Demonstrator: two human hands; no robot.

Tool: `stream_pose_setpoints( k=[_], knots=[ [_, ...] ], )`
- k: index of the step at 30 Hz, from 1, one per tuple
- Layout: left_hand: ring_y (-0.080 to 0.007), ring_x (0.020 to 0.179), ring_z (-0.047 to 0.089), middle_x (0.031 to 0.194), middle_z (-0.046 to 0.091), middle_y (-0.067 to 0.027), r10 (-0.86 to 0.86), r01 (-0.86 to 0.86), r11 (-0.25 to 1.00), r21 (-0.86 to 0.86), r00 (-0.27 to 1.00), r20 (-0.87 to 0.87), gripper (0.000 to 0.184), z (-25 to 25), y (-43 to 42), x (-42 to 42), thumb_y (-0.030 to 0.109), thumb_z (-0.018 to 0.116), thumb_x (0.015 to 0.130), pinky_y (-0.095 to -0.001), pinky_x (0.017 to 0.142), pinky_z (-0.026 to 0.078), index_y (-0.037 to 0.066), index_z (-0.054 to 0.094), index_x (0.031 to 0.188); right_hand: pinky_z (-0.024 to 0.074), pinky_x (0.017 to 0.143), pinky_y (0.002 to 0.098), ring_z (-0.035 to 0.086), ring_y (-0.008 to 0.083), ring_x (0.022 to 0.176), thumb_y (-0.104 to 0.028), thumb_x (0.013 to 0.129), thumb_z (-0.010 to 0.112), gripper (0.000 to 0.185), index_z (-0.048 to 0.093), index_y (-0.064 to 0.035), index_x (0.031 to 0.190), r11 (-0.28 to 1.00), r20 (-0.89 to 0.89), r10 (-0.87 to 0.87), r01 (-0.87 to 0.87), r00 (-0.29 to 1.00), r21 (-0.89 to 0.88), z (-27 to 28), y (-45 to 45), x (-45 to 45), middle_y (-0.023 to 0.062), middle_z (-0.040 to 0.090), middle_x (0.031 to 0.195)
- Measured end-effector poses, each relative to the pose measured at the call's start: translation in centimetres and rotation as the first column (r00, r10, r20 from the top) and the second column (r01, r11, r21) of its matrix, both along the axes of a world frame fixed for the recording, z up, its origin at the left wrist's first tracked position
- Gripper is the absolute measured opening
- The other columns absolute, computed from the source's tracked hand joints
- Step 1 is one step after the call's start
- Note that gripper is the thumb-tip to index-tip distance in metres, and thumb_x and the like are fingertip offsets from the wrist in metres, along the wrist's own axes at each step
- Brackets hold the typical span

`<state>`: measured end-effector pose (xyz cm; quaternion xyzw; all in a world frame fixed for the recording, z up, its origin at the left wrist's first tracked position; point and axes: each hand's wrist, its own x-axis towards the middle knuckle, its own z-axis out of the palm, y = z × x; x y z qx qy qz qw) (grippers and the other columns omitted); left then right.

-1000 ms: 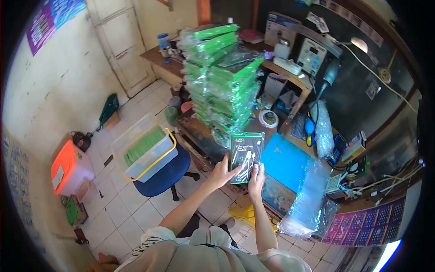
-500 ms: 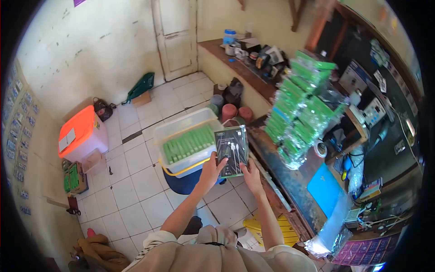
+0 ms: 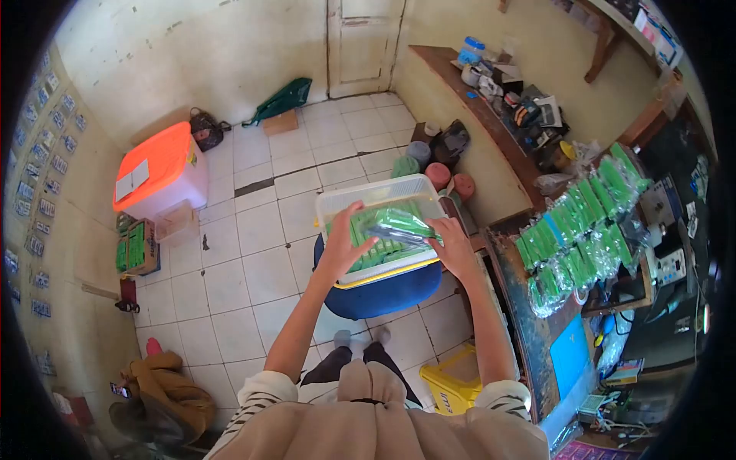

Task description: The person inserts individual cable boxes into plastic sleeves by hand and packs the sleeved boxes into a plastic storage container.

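Observation:
A clear plastic tub (image 3: pixel 337 201) with a yellow handle sits on a blue seat (image 3: pixel 383 302) in front of me. Rows of green packs (image 3: pixel 360 230) stand inside it. Over the tub, my right hand (image 3: pixel 454 244) grips the right end of a flat cable package (image 3: pixel 402 224), tilted, with a green edge and shiny clear wrap. At the package's left end is my left hand (image 3: pixel 343 244), thumb and fingers spread apart; whether it touches the package is unclear.
Wrapped green packs (image 3: pixel 579 222) are stacked on the worn workbench (image 3: pixel 529 337) to my right, near a blue sheet (image 3: pixel 569 354). A yellow stool (image 3: pixel 452 383) stands below. At left are an orange-lidded box (image 3: pixel 157 165) and a seated person (image 3: pixel 169 395).
The package has gone from upright in both hands, its black cable-printed face toward me, to tilted above the tub. My left hand's fingers have spread. The view has shifted.

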<state>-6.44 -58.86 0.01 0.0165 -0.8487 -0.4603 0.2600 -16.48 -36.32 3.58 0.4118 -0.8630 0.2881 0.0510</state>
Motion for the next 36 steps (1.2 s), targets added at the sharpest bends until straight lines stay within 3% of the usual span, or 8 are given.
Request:
stream_pose_setpoints(
  k=[5,6,8,12,18,20,23,36],
  knots=[
    [-0.0278,0.101,0.051,0.107,0.053,-0.0137,-0.252,0.244,0.968,0.061,0.923,0.290,0.056,-2.2,-0.6,-1.5,0.017,0.068,0.071,-0.0372,0.087,0.040,0.005,0.042,0.120,0.0443,0.079,0.0388,0.047,0.0284,0.097,-0.007,0.072,0.061,0.035,0.052,-0.0082,0.105,0.983,0.085,0.110,-0.121,0.990,0.135,-3.8,-0.9,-2.9,0.0079,0.054,0.099],
    [-0.0278,0.101,0.051,0.107,0.053,-0.0137,-0.239,0.228,0.971,0.072,0.922,0.305,0.056,-3.5,-0.5,-1.6,0.017,0.068,0.071,-0.0372,0.087,0.040,0.005,0.042,0.120,0.0443,0.079,0.0388,0.047,0.0284,0.097,-0.007,0.072,0.061,0.035,0.052,-0.0082,0.105,0.981,0.104,0.125,-0.139,0.987,0.138,-4.9,-0.9,-3.5,0.0079,0.054,0.099],
    [-0.0297,0.092,0.054,0.098,0.057,-0.0140,-0.141,0.212,0.955,-0.209,0.940,0.311,0.045,-6.2,-0.9,-2.5,0.019,0.068,0.070,-0.0377,0.079,0.044,0.005,0.048,0.109,0.0451,0.079,0.0385,0.048,0.0274,0.098,-0.009,0.070,0.063,0.035,0.053,-0.0091,0.104,0.965,0.167,0.170,-0.199,0.971,0.173,-6.8,-1.1,-4.9,0.0077,0.055,0.098],
    [-0.0331,0.090,0.054,0.093,0.059,-0.0147,-0.156,0.216,0.975,-0.048,0.826,0.542,0.040,-8.1,-1.3,-3.5,0.018,0.069,0.065,-0.0385,0.077,0.044,0.006,0.051,0.098,0.0456,0.080,0.0380,0.050,0.0283,0.096,-0.013,0.067,0.066,0.038,0.054,-0.0097,0.103,0.911,0.320,0.287,-0.360,0.903,0.201,-10.2,-2.2,-6.6,0.0089,0.055,0.096],
    [-0.0340,0.080,0.057,0.087,0.060,-0.0144,0.001,0.209,0.949,-0.238,0.750,0.661,0.041,-11.1,-2.2,-2.4,0.013,0.072,0.057,-0.0413,0.069,0.048,0.009,0.051,0.092,0.0450,0.078,0.0394,0.053,0.0301,0.092,-0.011,0.064,0.069,0.039,0.053,-0.0085,0.100,0.790,0.490,0.351,-0.533,0.798,0.302,-13.9,-5.9,-6.8,0.0118,0.055,0.093],
    [-0.0326,0.085,0.057,0.089,0.060,-0.0129,0.053,0.287,0.923,-0.257,0.566,0.823,0.047,-11.7,-2.2,-2.5,0.013,0.072,0.056,-0.0411,0.073,0.047,0.006,0.049,0.096,0.0443,0.077,0.0391,0.053,0.0306,0.092,-0.011,0.062,0.071,0.042,0.052,-0.0080,0.099,0.745,0.594,0.339,-0.594,0.729,0.303,-14.7,-7.2,-7.0,0.0123,0.055,0.092],
    [-0.0330,0.082,0.058,0.087,0.058,-0.0142,0.139,0.301,0.843,-0.445,0.678,0.722,0.051,-15.1,-2.5,-2.6,0.017,0.076,0.053,-0.0417,0.068,0.049,0.005,0.048,0.094,0.0449,0.076,0.0397,0.054,0.0311,0.091,-0.010,0.061,0.072,0.042,0.052,-0.0074,0.098,0.730,0.501,0.388,-0.590,0.774,0.346,-16.3,-8.3,-6.9,0.0127,0.055,0.092],
    [-0.0314,0.081,0.058,0.086,0.059,-0.0124,-0.038,0.460,0.856,-0.237,0.513,0.857,0.056,-12.4,-2.6,-4.8,0.023,0.079,0.047,-0.0398,0.068,0.049,0.005,0.048,0.091,0.0452,0.075,0.0414,0.052,0.0325,0.091,-0.009,0.059,0.070,0.041,0.051,-0.0089,0.095,0.660,0.541,0.347,-0.609,0.766,0.440,-15.5,-9.4,-6.4,0.0120,0.053,0.092]
  ],
)
